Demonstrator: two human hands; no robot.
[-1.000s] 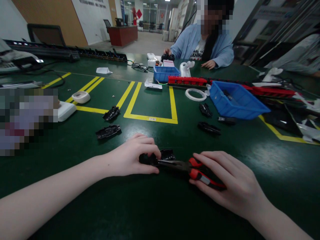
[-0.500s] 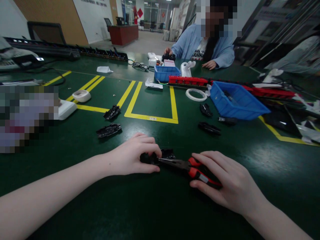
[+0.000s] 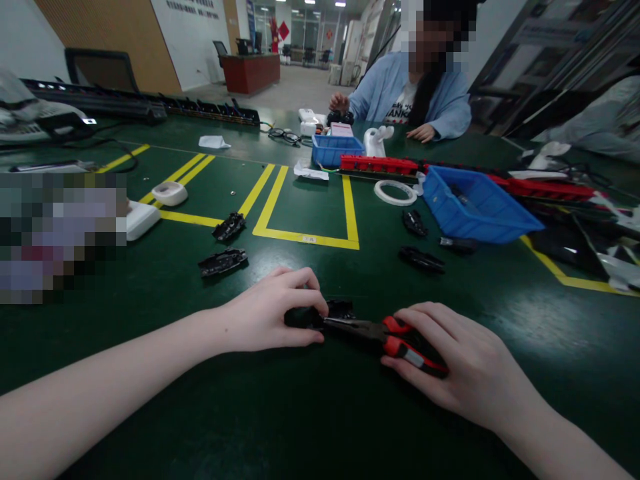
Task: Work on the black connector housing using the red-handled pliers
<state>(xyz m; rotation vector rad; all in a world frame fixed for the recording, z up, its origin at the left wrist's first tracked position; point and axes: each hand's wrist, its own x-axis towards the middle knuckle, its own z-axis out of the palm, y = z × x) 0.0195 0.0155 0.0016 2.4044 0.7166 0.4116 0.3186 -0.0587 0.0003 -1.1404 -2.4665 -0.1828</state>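
My left hand [image 3: 285, 310] is closed around a black plastic part [image 3: 341, 309] low over the green table, with much of the part hidden by the fingers. Red-handled needle-nose pliers [image 3: 367, 329] are gripped in my right hand [image 3: 453, 357]. Their tips point left and reach the part beside my left fingertips; whether the jaws pinch anything is too small to tell. Similar black parts lie farther off: two to the left, one a ribbed piece [image 3: 223, 263], and several to the right, among them a long piece [image 3: 421, 259].
A blue bin [image 3: 475, 207] stands at the right, with a white tape roll [image 3: 395, 193] beside it. Behind are a smaller blue bin [image 3: 337, 151] and a red strip [image 3: 380, 163]. Across the table sits a person in a light blue sleeve [image 3: 453, 113]. White pieces [image 3: 143, 220] lie left.
The whole view has shifted slightly. Both hands keep their hold on the part and pliers. The person opposite has lifted one hand off a dark object.
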